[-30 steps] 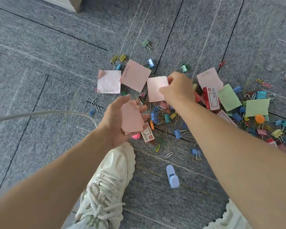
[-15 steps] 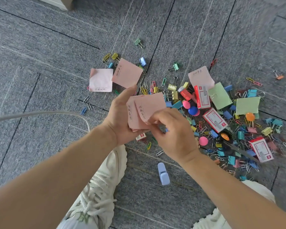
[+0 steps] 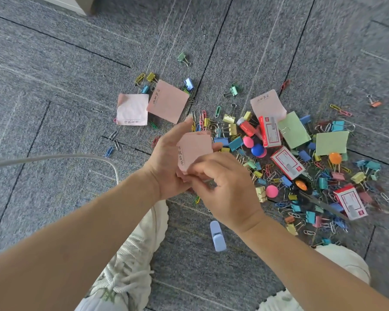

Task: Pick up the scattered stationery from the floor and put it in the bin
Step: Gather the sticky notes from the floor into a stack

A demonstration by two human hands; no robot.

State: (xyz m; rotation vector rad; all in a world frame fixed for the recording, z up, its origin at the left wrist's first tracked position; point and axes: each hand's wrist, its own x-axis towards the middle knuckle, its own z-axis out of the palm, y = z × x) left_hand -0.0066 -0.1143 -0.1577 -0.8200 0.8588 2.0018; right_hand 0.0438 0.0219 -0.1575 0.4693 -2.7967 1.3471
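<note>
1. Left hand [image 3: 166, 162] cradles a stack of pink sticky notes [image 3: 194, 151], thumb raised along its far edge. The right hand [image 3: 225, 187] pinches the stack's near edge with curled fingers.
2. That stack hangs above the carpet [image 3: 76, 63], over the near-left fringe of the scatter and touching nothing on the floor.
3. The step in hand looks like squaring the sheets into one neat pack. It probably goes best if the left hand stays as a firm backstop while the right taps the edges flush, so that no sheet fans out or slips free.
4. Much seems left to gather: loose pink notes [image 3: 166, 101] lie flat beyond the hands, green notes [image 3: 293, 130] and staple boxes [image 3: 286, 162] sit to the right, and binder clips [image 3: 322, 182] lie thick among them.
5. No bin is in view, so its direction cannot be judged.
6. How many sheets the stack holds cannot be told. The right fingertips are hidden behind the hand, and whether they also trap something small is unclear.
7. Writing on the notes is too small to read, and both shoes [image 3: 126, 265] are cut off at the lower edge.
</note>
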